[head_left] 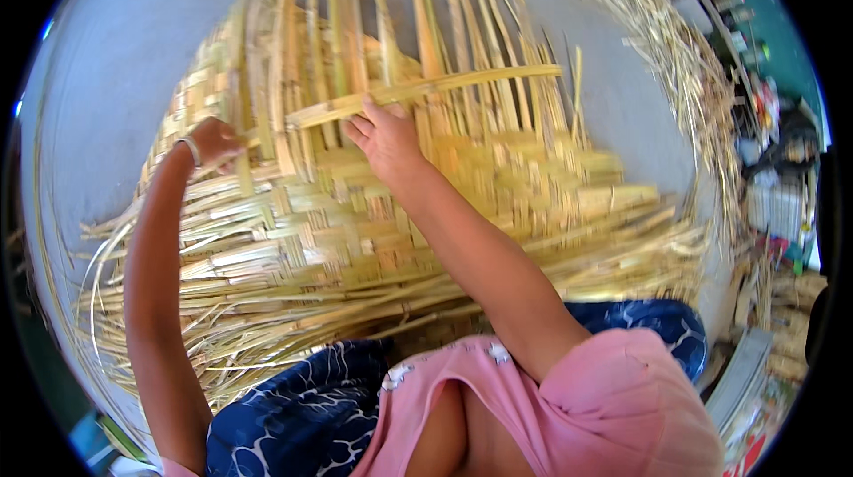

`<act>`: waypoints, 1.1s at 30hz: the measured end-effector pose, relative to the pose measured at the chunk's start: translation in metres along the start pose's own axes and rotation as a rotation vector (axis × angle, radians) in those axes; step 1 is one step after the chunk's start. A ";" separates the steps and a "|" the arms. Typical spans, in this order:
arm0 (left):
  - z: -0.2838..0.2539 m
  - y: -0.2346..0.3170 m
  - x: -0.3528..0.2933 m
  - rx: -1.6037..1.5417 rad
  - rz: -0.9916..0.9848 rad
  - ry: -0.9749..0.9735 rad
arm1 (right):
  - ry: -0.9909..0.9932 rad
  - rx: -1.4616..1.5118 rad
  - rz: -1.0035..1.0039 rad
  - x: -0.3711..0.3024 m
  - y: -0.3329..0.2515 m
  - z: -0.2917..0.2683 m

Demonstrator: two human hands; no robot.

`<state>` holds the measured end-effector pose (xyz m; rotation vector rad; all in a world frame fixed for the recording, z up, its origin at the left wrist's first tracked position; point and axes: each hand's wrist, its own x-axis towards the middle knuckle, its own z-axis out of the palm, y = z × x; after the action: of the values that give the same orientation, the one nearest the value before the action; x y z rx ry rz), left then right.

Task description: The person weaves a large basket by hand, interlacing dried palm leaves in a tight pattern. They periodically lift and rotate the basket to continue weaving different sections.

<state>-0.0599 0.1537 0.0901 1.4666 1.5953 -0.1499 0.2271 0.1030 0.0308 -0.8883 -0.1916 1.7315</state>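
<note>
A large piece of split-cane weaving lies on the floor in front of me, yellow-green, its loose upright strips fanning away at the far side. Across those uprights runs a long flat cane strip, slanting up to the right. My right hand is closed on this strip near its middle, thumb on top and fingers curled. At the left edge of the weave, my left hand, with a pale band at its wrist, is closed around a cane strip beside the leftmost uprights. Motion blurs its fingertips.
Long loose strip ends spread along the near side, by my dark blue patterned cloth. A pile of thin cane shavings curves along the right over the grey floor. Cluttered goods stand at the far right.
</note>
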 end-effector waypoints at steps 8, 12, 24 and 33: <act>-0.008 -0.015 -0.001 0.261 -0.038 0.071 | 0.163 0.181 -0.001 -0.019 -0.013 -0.034; 0.002 -0.029 0.009 0.230 0.007 0.094 | 0.219 0.105 -0.044 -0.021 -0.021 -0.037; 0.004 -0.040 0.011 0.426 0.151 0.165 | 0.302 0.226 -0.013 -0.011 -0.041 -0.071; 0.023 0.008 -0.005 0.768 -0.025 0.213 | 0.308 0.209 -0.027 -0.011 -0.044 -0.077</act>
<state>-0.0421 0.1378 0.0846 2.0926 1.8269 -0.7023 0.3111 0.0862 0.0055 -0.9779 0.1778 1.5346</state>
